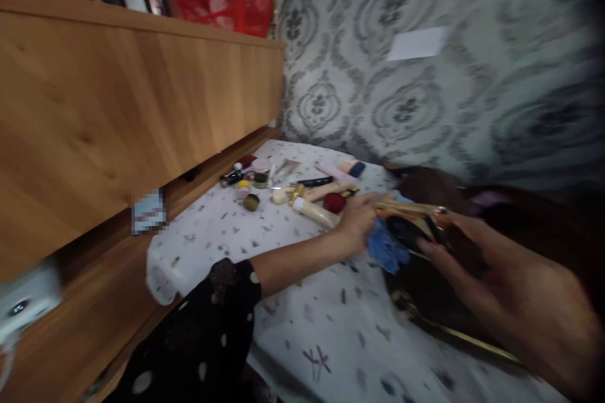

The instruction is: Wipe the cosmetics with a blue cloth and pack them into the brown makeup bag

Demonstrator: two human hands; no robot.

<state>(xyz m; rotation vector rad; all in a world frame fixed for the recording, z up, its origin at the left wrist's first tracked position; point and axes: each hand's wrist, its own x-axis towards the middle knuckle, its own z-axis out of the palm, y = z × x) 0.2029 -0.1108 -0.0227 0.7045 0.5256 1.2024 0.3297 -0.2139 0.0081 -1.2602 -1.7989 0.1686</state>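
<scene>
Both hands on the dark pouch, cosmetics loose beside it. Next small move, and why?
Probably the left hand lets go of the gold rim and reaches for the cream tube beside it, while the right hand steadies the dark pouch. The mouth looks held open, and the tube lies close.

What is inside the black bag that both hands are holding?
Only darkness shows past the gold rim of the black bag. A blue cloth lies at its mouth, by the left hand. The right hand and blur hide any contents.
</scene>
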